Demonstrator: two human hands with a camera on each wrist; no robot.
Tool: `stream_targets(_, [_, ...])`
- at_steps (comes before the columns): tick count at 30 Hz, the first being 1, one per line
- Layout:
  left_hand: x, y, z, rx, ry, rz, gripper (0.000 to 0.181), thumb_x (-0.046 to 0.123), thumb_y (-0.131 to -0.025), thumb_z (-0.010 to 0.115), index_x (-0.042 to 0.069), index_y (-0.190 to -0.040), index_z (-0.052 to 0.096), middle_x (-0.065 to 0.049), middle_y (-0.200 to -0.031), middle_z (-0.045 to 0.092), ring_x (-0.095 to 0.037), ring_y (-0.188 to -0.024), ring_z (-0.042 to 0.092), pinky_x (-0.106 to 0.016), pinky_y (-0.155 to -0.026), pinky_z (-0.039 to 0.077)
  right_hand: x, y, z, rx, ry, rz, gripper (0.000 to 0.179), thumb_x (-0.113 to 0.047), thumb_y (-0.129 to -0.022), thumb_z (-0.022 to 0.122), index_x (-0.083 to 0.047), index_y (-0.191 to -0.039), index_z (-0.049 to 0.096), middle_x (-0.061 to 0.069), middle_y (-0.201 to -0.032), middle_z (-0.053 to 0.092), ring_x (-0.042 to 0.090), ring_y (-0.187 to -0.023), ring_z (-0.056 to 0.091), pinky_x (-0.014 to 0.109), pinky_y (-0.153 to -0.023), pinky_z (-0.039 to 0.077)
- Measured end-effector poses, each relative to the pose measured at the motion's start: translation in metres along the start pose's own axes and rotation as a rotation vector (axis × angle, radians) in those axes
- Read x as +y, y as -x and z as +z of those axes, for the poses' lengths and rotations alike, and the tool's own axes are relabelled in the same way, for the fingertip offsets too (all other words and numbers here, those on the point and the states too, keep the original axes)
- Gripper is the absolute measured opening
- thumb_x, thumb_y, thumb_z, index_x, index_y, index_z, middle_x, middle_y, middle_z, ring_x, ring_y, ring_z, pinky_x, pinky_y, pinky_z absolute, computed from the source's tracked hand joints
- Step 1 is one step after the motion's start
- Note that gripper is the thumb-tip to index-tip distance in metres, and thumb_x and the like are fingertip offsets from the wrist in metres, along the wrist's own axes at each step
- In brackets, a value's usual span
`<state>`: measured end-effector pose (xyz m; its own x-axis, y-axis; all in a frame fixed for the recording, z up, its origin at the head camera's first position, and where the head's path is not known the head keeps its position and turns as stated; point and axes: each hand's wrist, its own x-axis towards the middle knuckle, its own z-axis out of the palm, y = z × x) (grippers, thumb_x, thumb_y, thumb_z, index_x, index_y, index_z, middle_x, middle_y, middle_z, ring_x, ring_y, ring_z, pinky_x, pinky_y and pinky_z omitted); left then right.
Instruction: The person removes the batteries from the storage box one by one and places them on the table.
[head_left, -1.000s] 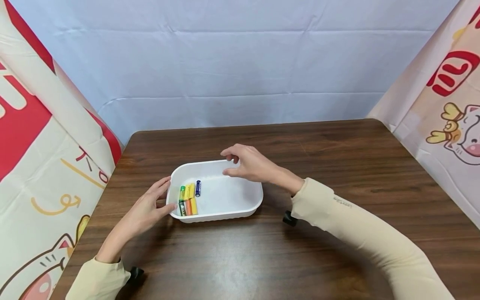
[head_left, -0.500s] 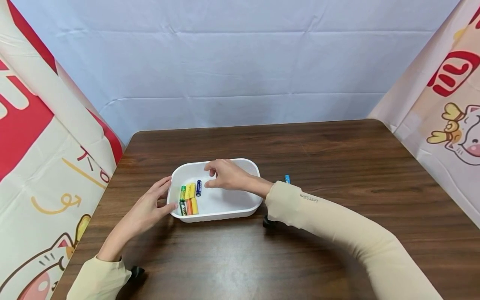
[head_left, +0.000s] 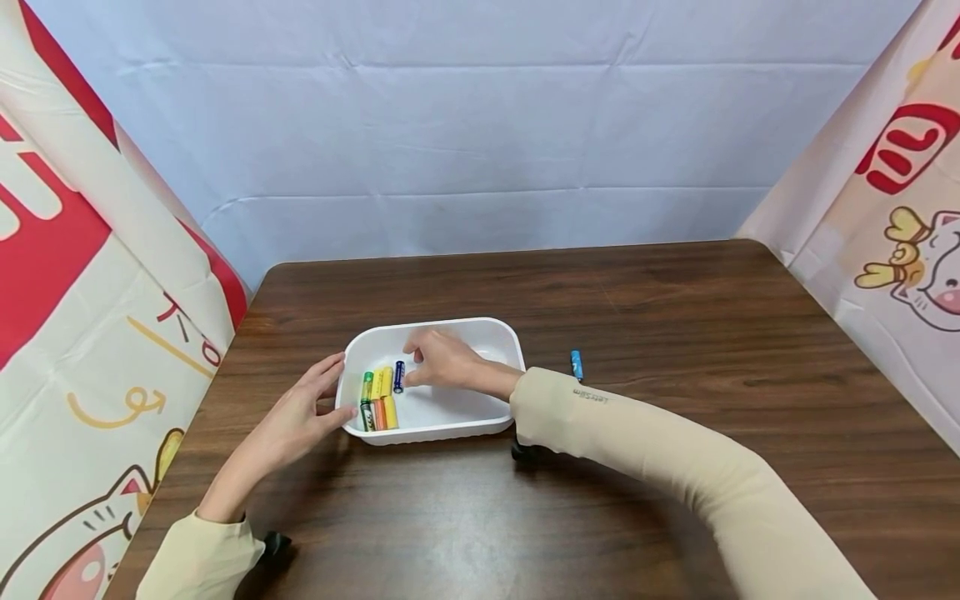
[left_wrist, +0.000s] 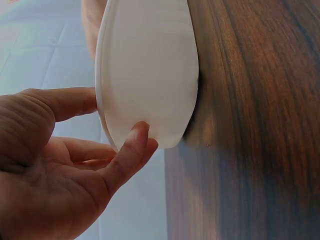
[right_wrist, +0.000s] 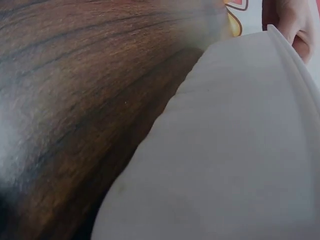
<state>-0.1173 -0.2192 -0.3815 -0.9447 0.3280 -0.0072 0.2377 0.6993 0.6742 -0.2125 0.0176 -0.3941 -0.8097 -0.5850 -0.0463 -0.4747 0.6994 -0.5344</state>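
A white plastic tray [head_left: 442, 432] sits on the table, and my left hand [head_left: 303, 412] holds its left end, thumb and fingers on the rim and outer wall. Inside it, my right hand [head_left: 444, 360] hovers with thumb and fingers spread beside a dark blue battery [head_left: 399, 377]. The thumb is close to that battery; whether it touches is unclear. Two rows of batteries lie at the tray's left: a green one [head_left: 367, 387], a yellow one [head_left: 386, 382], an orange one [head_left: 379, 414], a dark green one [head_left: 367, 417] and others. The right wrist view shows the tray's outer wall [right_wrist: 225, 150].
A light blue battery [head_left: 576, 364] lies on the brown wooden table [head_left: 675, 333], right of the tray and just behind the right sleeve [head_left: 645, 429]. A pale cloth [head_left: 480, 125] hangs behind the table, with printed cloths [head_left: 915, 250] at the sides.
My right hand has moved left and down from the tray's far right rim to beside the dark blue battery. The light blue battery on the table came into view. My left hand stayed put.
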Motion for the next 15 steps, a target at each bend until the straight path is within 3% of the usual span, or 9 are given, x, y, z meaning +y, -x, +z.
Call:
stream_targets(8, [-0.001,-0.002,0.002,0.002,0.018,0.020,0.071,0.005,-0.095,0.073,-0.014,-0.152,0.036,-0.027,-0.160,0.031,-0.044,-0.124,0.059,-0.051,-0.095,0.056,-0.004,-0.002,0.008,-0.027,0.048,0.078,0.059,-0.031,-0.085,0.088,-0.002,-0.132,0.067,0.009,-0.113,0.070,0.019,-0.099,0.062,0.029,-0.084,0.053])
stream_targets(15, [-0.003,-0.001,0.001,0.009,0.009,0.018,0.070,0.005,-0.096,0.073,-0.014,-0.152,0.036,-0.028,-0.160,0.031,-0.044,-0.124,0.060,-0.051,-0.094,0.057,-0.005,-0.006,0.016,-0.032,0.111,0.075,0.063,-0.036,-0.084,0.088,-0.006,-0.135,0.066,0.007,-0.129,0.067,0.019,-0.111,0.060,0.030,-0.090,0.052])
